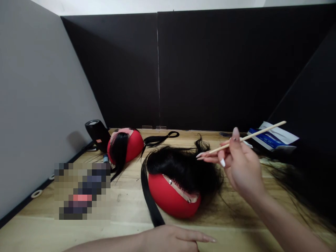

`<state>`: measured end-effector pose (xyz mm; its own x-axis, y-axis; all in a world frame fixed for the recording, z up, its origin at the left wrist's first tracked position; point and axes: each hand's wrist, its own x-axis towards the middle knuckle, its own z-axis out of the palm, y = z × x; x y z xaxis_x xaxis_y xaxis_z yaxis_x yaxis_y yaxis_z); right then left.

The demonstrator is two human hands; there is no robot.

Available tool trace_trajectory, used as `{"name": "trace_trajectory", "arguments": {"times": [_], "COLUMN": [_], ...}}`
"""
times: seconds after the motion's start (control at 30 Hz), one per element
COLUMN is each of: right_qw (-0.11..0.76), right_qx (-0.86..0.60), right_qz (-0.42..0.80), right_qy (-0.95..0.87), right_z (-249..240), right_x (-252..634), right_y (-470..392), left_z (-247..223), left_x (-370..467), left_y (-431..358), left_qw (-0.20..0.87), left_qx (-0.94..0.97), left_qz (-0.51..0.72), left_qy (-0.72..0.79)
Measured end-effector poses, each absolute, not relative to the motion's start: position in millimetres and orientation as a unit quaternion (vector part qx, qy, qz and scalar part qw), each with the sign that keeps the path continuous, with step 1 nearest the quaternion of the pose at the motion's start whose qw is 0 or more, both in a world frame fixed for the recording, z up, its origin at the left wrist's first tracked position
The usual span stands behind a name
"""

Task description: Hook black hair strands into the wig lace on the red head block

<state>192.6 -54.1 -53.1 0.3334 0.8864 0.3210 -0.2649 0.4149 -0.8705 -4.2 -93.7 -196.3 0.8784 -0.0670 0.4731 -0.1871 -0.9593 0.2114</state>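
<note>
One raised right hand [244,168] pinching stick [258,133], left hand [172,238] low, forefinger extended

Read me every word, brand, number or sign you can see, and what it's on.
Nothing is legible.
Blue-and-white box: pale marks on the blue, too small and blurred to read.
Black cylinder: orange patch, any lettering too small to read.

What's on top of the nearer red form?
A pale band and black hair. The hair covers the far side of the red form, so that's hidden.
</note>
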Motion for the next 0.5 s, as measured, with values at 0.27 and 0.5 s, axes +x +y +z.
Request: {"name": "trace_trajectory", "arguments": {"times": [0.27, 0.5], "right_qw": [0.801, 0.820], "right_qx": [-0.412, -0.516], "right_qz": [0.304, 0.207], "right_qy": [-0.309, -0.136], "right_z": [-19, -40], "right_x": [265, 349], "right_y": [-22, -39], "left_z": [-184, -193], "left_x": [-13, -7], "left_y": [-99, -97], "left_qw": [0.307, 0.145], "left_qx": [0.935, 0.961], "left_qz": [0.179, 0.223], "left_qy": [-0.020, -0.079]}}
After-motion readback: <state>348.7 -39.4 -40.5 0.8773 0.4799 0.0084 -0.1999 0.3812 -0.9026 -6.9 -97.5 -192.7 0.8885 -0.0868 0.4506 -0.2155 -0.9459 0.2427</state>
